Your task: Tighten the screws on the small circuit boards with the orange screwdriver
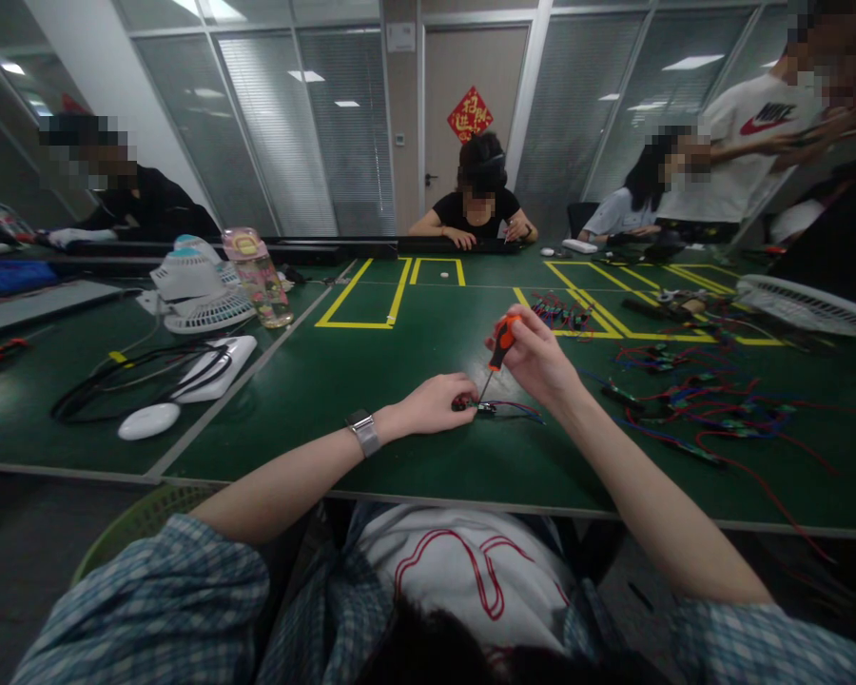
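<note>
In front of me on the green table, my left hand (446,401) is closed on a small circuit board (486,408) with red and blue wires trailing to the right. My right hand (535,352) grips an orange and black screwdriver (503,341) by its handle. Its shaft slants down to the left, and the tip meets or nearly meets the board beside my left fingertips; exact contact is too small to tell. Part of the board is hidden by the left fingers.
Wired boards (734,414) lie spread at the right, with another bunch (563,314) beyond my right hand. At the left are a white fan (204,285), a bottle (261,281), a black cable (78,404) and a white mouse (148,421). A person (479,205) sits opposite.
</note>
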{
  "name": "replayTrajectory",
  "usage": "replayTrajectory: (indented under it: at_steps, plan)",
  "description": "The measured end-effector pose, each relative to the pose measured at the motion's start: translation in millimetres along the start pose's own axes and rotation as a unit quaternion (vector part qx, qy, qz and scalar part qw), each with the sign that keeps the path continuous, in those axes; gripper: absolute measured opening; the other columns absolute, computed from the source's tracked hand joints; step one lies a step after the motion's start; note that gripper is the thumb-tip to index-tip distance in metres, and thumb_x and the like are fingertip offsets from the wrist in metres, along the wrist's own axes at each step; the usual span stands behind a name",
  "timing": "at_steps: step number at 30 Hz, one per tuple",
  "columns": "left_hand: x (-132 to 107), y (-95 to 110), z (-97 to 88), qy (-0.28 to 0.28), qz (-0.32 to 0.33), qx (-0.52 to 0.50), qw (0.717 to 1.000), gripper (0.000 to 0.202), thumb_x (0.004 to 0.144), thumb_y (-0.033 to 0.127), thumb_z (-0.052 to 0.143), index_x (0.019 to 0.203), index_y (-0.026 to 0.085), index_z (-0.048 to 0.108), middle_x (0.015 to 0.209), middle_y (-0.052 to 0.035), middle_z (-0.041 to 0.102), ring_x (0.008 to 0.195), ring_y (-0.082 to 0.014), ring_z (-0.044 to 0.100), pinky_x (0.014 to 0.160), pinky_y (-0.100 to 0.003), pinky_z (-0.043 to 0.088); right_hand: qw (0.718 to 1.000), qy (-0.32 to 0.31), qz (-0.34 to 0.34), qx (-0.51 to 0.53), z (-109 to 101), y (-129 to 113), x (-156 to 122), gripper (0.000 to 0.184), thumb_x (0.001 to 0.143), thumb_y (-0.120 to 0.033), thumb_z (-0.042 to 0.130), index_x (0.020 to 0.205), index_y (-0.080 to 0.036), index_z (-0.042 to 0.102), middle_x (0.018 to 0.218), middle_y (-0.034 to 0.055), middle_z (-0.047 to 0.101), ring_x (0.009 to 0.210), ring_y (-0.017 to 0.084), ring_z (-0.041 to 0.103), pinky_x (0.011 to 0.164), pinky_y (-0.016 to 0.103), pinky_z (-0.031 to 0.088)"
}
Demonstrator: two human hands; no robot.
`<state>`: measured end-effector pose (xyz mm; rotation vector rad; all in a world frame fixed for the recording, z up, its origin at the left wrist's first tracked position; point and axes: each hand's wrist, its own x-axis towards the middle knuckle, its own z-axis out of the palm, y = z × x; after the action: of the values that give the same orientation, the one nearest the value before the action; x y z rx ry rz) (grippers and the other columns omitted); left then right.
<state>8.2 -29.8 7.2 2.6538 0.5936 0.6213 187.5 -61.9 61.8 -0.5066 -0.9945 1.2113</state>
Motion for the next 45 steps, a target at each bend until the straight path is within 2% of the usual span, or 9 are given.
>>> replayTrajectory:
  at_steps: [8,12,20,26,31,37,42,45]
  plan:
    - [0.4,-0.9,0.8,-0.006,-0.009,0.011,1.0,0.009,0.085,0.022,0.061,0.089,0.015,0.065,0.086,-0.0025,0.06,0.074,-0.0129,0.055,0.068,-0.022,0.042,0.999,-0.037,0.014,-0.003,-2.8,1.7,-0.3,0.027,0.072,-0.036,0.081,0.095,-0.031,0.068,0.084,-0.0044,0.073,0.079,0.011,0.066,0.078,0.026,0.055]
    - [0.2,0.0,0.0,-0.008,-0.007,0.012,1.0,0.009,0.085,0.022,0.062,0.09,0.015,0.065,0.085,-0.0024,0.06,0.074,-0.013,0.055,0.069,-0.023,0.042,0.999,-0.044,0.021,0.006,-1.9,0.7,-1.0,0.022,0.077,-0.037,0.076,0.095,-0.031,0.066,0.084,-0.0048,0.072,0.077,0.01,0.066,0.077,0.025,0.055]
    - [0.4,1.4,-1.3,-0.013,-0.007,0.011,1.0,0.011,0.086,0.023,0.061,0.091,0.015,0.066,0.086,-0.0025,0.06,0.076,-0.0133,0.056,0.071,-0.023,0.043,0.999,-0.042,0.022,0.017,2.1,-1.9,-2.5,0.029,0.066,-0.037,0.085,0.083,-0.029,0.063,0.074,-0.0068,0.067,0.071,0.01,0.063,0.074,0.025,0.056]
    - [0.2,-0.7,-0.2,-0.009,-0.002,0.005,1.0,0.011,0.085,0.023,0.061,0.091,0.015,0.066,0.086,-0.0029,0.06,0.076,-0.0138,0.056,0.07,-0.023,0.043,1.0,-0.023,0.02,0.007,1.8,-3.0,-2.3,0.03,0.065,-0.036,0.085,0.082,-0.029,0.061,0.083,-0.0066,0.067,0.074,0.011,0.063,0.079,0.029,0.056]
    - [0.1,-2.0,0.5,-0.008,-0.005,0.0,1.0,0.01,0.085,0.023,0.061,0.09,0.015,0.065,0.085,-0.0025,0.059,0.074,-0.013,0.055,0.068,-0.023,0.042,0.999,-0.029,0.022,-0.008,-1.3,-1.4,-0.8,0.024,0.072,-0.039,0.08,0.088,-0.03,0.064,0.078,-0.0061,0.067,0.072,0.011,0.063,0.079,0.029,0.055]
    - [0.2,-1.4,0.5,-0.008,-0.01,-0.001,1.0,0.009,0.084,0.022,0.061,0.089,0.015,0.065,0.084,-0.002,0.058,0.074,-0.0126,0.054,0.068,-0.022,0.042,0.998,-0.056,0.013,-0.014,-1.2,0.9,-0.7,0.028,0.078,-0.042,0.074,0.103,-0.032,0.065,0.08,-0.0052,0.068,0.071,0.011,0.063,0.075,0.028,0.054]
    - [-0.2,-1.3,0.4,-0.007,-0.005,0.003,1.0,0.009,0.085,0.023,0.061,0.089,0.015,0.065,0.084,-0.0018,0.058,0.073,-0.0124,0.054,0.068,-0.022,0.042,0.999,-0.049,0.013,-0.01,1.3,-0.7,-0.5,0.019,0.082,-0.044,0.07,0.094,-0.031,0.062,0.077,-0.0053,0.066,0.068,0.011,0.06,0.074,0.028,0.053]
    - [-0.1,-0.7,0.0,-0.008,-0.005,0.005,1.0,0.009,0.085,0.023,0.061,0.089,0.015,0.065,0.084,-0.0017,0.058,0.074,-0.0126,0.054,0.069,-0.022,0.043,0.999,-0.039,0.025,-0.007,2.2,-2.3,-1.0,0.021,0.08,-0.047,0.071,0.087,-0.03,0.061,0.073,-0.0055,0.064,0.067,0.012,0.059,0.075,0.029,0.054]
